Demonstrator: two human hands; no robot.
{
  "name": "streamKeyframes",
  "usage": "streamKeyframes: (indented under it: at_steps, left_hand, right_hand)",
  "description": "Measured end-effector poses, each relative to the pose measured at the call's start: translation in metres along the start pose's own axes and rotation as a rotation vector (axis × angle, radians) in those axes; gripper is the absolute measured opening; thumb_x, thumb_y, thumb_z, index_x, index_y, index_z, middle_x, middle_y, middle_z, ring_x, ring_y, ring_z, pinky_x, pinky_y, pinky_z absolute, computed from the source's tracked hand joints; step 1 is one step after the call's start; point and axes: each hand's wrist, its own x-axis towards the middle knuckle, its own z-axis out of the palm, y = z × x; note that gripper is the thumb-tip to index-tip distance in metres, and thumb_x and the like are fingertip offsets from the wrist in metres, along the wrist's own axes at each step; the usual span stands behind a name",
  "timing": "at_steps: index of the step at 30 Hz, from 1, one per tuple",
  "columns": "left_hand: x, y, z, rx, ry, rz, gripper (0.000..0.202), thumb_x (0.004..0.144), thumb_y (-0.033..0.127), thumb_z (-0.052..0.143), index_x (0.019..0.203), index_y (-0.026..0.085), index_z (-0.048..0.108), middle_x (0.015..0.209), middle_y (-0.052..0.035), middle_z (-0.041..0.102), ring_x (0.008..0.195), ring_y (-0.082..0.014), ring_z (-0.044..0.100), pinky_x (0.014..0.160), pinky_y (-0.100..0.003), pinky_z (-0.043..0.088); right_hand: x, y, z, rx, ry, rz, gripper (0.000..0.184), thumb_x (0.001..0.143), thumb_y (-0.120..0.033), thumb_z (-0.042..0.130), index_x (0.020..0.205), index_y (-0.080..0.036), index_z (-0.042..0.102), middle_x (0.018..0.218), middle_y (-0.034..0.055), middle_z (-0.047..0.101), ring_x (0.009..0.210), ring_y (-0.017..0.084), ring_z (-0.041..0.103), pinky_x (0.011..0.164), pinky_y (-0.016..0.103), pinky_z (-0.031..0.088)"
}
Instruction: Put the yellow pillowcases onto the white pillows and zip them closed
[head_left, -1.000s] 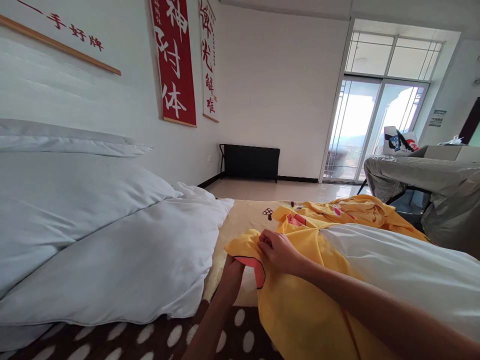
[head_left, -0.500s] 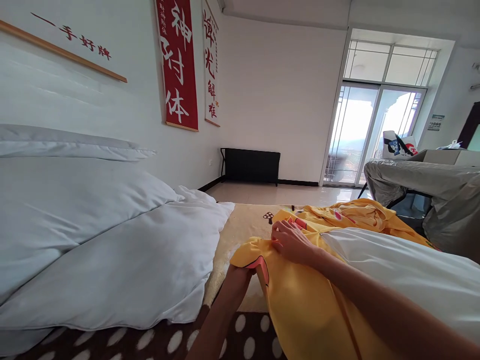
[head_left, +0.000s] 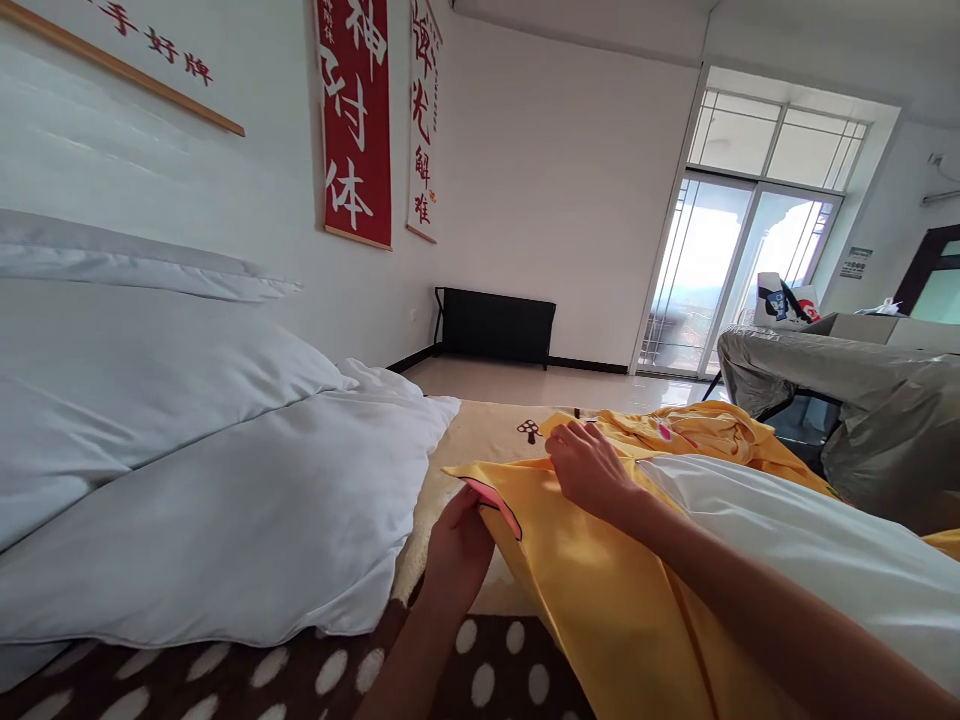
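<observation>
The head camera looks forward and down over the nearby hands (head_left: 459,548) (head_left: 589,468).

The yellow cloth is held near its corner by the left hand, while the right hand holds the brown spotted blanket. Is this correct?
Not quite: in the head view, the right hand also grips the yellow cloth, not the brown spotted blanket. The left hand does hold the yellow cloth near its corner.

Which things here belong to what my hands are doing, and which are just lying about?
In the work:
yellow cloth, held by the left hand and right hand
probably the white fabric lying against it

Just about:
white pillows
brown polka-dot blanket
red hanging scroll
plastic-covered table
</observation>
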Motion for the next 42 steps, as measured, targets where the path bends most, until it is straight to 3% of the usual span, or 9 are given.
streamKeyframes:
  at_steps: [2, 4, 8, 14, 20, 26, 30, 37, 42]
  left_hand:
    - [-0.001, -0.002, 0.002, -0.030, 0.017, 0.014, 0.014, 0.064, 0.025, 0.063, 0.074, 0.016, 0.067, 0.080, -0.0046, 0.069, 0.080, -0.0215, 0.063, 0.074, -0.032, 0.050]
    - [-0.001, -0.001, 0.002, -0.027, 0.002, 0.051, 0.016, 0.061, 0.024, 0.066, 0.076, 0.016, 0.068, 0.084, -0.0043, 0.069, 0.080, -0.0201, 0.062, 0.074, -0.031, 0.050]
    - [0.001, 0.003, -0.002, 0.127, -0.001, 0.162, 0.022, 0.054, 0.023, 0.074, 0.075, 0.016, 0.070, 0.082, -0.0035, 0.069, 0.076, -0.0153, 0.060, 0.069, -0.024, 0.048]
    - [0.002, 0.003, -0.004, 0.330, 0.015, 0.200, 0.020, 0.054, 0.019, 0.069, 0.073, 0.015, 0.066, 0.070, 0.0004, 0.063, 0.063, -0.0099, 0.051, 0.057, -0.021, 0.040]
    - [0.005, 0.005, -0.007, 0.604, 0.010, 0.191, 0.014, 0.061, 0.019, 0.062, 0.074, 0.016, 0.059, 0.059, 0.0067, 0.050, 0.048, -0.0046, 0.037, 0.047, -0.019, 0.027]
    - [-0.004, 0.020, -0.001, 0.720, -0.170, 0.105, 0.018, 0.072, 0.028, 0.057, 0.080, 0.013, 0.063, 0.073, -0.0024, 0.059, 0.060, -0.0100, 0.049, 0.050, -0.022, 0.032]
    - [-0.003, 0.016, -0.001, 0.816, -0.155, 0.192, 0.019, 0.069, 0.031, 0.064, 0.075, 0.013, 0.062, 0.068, -0.0014, 0.057, 0.058, -0.0096, 0.044, 0.050, -0.022, 0.033]
    - [0.010, -0.011, -0.018, 0.600, -0.168, 0.165, 0.012, 0.063, 0.023, 0.065, 0.065, 0.014, 0.058, 0.060, 0.0015, 0.052, 0.055, -0.0082, 0.040, 0.054, -0.021, 0.034]
    - [0.011, -0.017, -0.022, 0.506, -0.199, 0.129, 0.012, 0.063, 0.024, 0.067, 0.062, 0.014, 0.059, 0.057, 0.0023, 0.051, 0.054, -0.0080, 0.040, 0.055, -0.021, 0.035]
  right_hand:
    - [0.011, -0.012, -0.006, 0.226, 0.037, -0.023, 0.025, 0.088, -0.020, 0.046, 0.108, -0.017, 0.060, 0.113, 0.0098, 0.060, 0.106, 0.021, 0.049, 0.092, 0.037, 0.032]
    - [0.023, -0.021, -0.008, 0.449, -0.074, -0.062, 0.027, 0.088, -0.029, 0.048, 0.111, -0.020, 0.058, 0.109, 0.0065, 0.062, 0.102, 0.019, 0.051, 0.090, 0.036, 0.034]
    - [0.035, -0.025, -0.001, 0.729, -0.367, -0.020, 0.030, 0.086, -0.042, 0.046, 0.076, -0.017, 0.058, 0.067, -0.0017, 0.053, 0.064, 0.011, 0.048, 0.059, 0.024, 0.036]
    - [0.024, -0.018, 0.010, 1.027, -0.348, 0.036, 0.020, 0.079, -0.036, 0.053, 0.074, -0.017, 0.047, 0.059, -0.0068, 0.040, 0.053, 0.007, 0.035, 0.047, 0.021, 0.026]
    - [0.021, -0.012, 0.011, 0.981, -0.222, 0.046, 0.024, 0.078, -0.036, 0.054, 0.069, -0.018, 0.041, 0.063, -0.0063, 0.037, 0.056, 0.008, 0.033, 0.051, 0.022, 0.027]
    - [0.022, -0.016, 0.020, 0.929, -0.062, 0.050, 0.021, 0.079, -0.033, 0.051, 0.067, -0.018, 0.041, 0.066, -0.0049, 0.041, 0.063, 0.010, 0.037, 0.058, 0.024, 0.030]
    - [0.021, -0.020, 0.021, 0.910, -0.025, 0.077, 0.019, 0.080, -0.032, 0.051, 0.069, -0.018, 0.042, 0.067, -0.0044, 0.045, 0.063, 0.010, 0.040, 0.060, 0.024, 0.031]
    - [0.003, -0.028, -0.008, 0.342, 0.215, 0.046, 0.012, 0.085, -0.027, 0.050, 0.093, -0.018, 0.051, 0.098, 0.0065, 0.058, 0.091, 0.018, 0.050, 0.084, 0.033, 0.031]
    - [-0.018, -0.041, -0.018, 0.321, -0.157, 0.176, 0.034, 0.091, -0.036, 0.037, 0.066, -0.018, 0.051, 0.062, 0.0012, 0.053, 0.056, 0.012, 0.043, 0.057, 0.026, 0.026]
